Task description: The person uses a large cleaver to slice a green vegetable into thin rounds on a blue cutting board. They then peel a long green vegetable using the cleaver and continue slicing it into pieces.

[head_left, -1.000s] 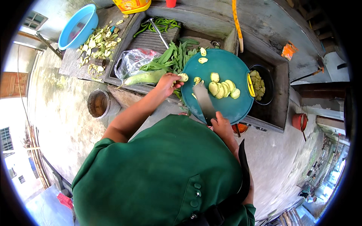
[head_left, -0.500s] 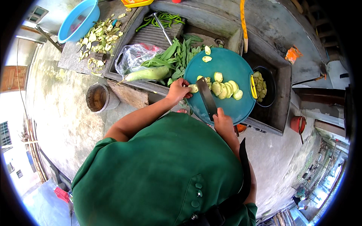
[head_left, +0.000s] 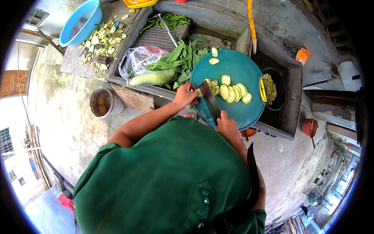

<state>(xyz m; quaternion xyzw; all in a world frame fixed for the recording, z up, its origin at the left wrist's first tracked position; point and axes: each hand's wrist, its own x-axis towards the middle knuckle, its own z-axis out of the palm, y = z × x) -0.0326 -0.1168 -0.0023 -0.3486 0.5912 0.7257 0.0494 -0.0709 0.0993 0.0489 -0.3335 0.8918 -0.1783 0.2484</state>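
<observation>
My right hand is closed round the handle of a cleaver, whose wide dark blade slants over the left part of a round teal cutting board. At the board's left edge, the fingers of my left hand pinch a small pale green vegetable piece against the blade's left side. Small cut bits lie just beyond the blade. Right of it, several round pale slices overlap in a row, and two slices sit near the far rim.
Under the board is a concrete sink. It holds a black bowl of slices, leafy greens, a long pale green vegetable, a plastic bag and green beans. Peelings, a blue basin and a bucket are leftward.
The cleaver has shifted slightly left, toward my left fingers, with my right hand. More of the cut bits show beyond the blade. My left hand stays nearly in place on the vegetable piece.
</observation>
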